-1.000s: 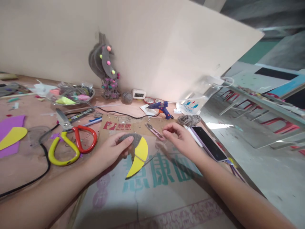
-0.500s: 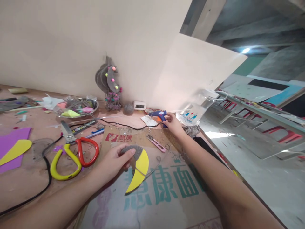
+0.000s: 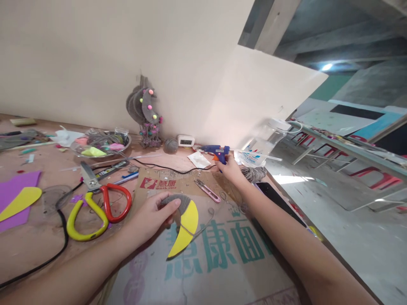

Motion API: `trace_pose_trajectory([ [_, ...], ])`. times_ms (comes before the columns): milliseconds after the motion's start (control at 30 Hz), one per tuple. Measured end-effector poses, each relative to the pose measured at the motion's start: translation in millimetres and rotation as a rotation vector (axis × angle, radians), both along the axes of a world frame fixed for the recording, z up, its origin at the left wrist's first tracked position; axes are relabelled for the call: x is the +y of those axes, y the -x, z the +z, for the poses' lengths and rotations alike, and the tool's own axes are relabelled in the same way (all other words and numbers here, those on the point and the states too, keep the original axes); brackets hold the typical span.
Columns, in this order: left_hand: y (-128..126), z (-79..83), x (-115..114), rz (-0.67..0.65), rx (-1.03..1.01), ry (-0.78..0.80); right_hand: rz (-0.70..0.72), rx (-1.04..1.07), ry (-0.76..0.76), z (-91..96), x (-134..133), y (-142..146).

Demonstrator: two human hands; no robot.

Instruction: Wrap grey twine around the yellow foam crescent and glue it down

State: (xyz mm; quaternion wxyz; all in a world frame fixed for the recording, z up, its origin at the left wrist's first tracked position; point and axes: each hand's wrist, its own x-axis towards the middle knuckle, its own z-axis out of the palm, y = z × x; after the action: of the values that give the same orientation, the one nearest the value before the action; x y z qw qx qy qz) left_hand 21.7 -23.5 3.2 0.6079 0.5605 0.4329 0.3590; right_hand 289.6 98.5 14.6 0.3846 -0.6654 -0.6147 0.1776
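My left hand pinches a yellow crescent whose upper end is wrapped in grey yarn. A loose strand of the yarn crosses its middle and trails to the right over the printed cardboard. At the back of the table my right hand is closed around the handle of a blue glue gun with an orange trigger and a small red light. The gun's nozzle points left, above a white paper square. Pink thread snips lie on the cardboard between my hands.
Left of the cardboard lie large scissors with red and yellow handles. Behind them is a metal bowl of yarn and scraps. A grey moon ornament stands by the wall. A plastic jug and black phone are at right.
My right hand has moved the glue gun a little to the right, away from the paper square. My left hand and the crescent have stayed in place.
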Motion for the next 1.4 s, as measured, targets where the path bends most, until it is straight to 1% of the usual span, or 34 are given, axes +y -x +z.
trace_pose_trajectory([
  [67, 0, -1.5, 1, -0.007, -0.001, -0.014, 0.021, 0.012, 0.014, 8.3, -14, 1],
  [133, 1, -2.2, 2, -0.011, 0.005, -0.017, 0.070, 0.035, 0.049, 17.9, -33, 4],
  [233, 2, -0.9, 1, -0.008, 0.011, -0.023, 0.166, 0.079, 0.097, 31.4, -71, 12],
  [300, 3, 0.9, 0, -0.008, 0.033, -0.031, 0.250, 0.109, 0.117, 36.5, -98, 19],
  [367, 3, 1.9, 0, 0.028, 0.042, -0.025, 0.352, 0.160, 0.157, 36.7, -121, 23],
  [400, 4, 1.9, 0, 0.032, 0.053, -0.022, 0.381, 0.176, 0.189, 35.1, -130, 24],
  [500, 4, 0.9, 1, 0.042, 0.083, -0.035, 0.408, 0.140, 0.260, 26.7, -147, 25],
  [633, 4, 1.8, 1, 0.061, 0.113, -0.028, 0.535, 0.087, 0.271, 20.3, -152, 27],
  [700, 4, 3.8, 0, 0.063, 0.132, -0.024, 0.563, 0.061, 0.293, 20.3, -153, 29],
  [933, 3, 5.9, -3, 0.060, 0.184, -0.048, 0.523, -0.006, 0.334, 15.1, -158, 32],
  [1100, 4, 3.5, -3, 0.052, 0.227, -0.101, 0.526, -0.051, 0.318, 9.8, -158, 33],
  [1267, 5, 4.5, -3, 0.054, 0.289, -0.140, 0.522, -0.098, 0.276, 9.4, -157, 34],
  [1400, 5, 5.2, -3, 0.044, 0.300, -0.146, 0.526, -0.105, 0.272, 8.5, -157, 35],
])
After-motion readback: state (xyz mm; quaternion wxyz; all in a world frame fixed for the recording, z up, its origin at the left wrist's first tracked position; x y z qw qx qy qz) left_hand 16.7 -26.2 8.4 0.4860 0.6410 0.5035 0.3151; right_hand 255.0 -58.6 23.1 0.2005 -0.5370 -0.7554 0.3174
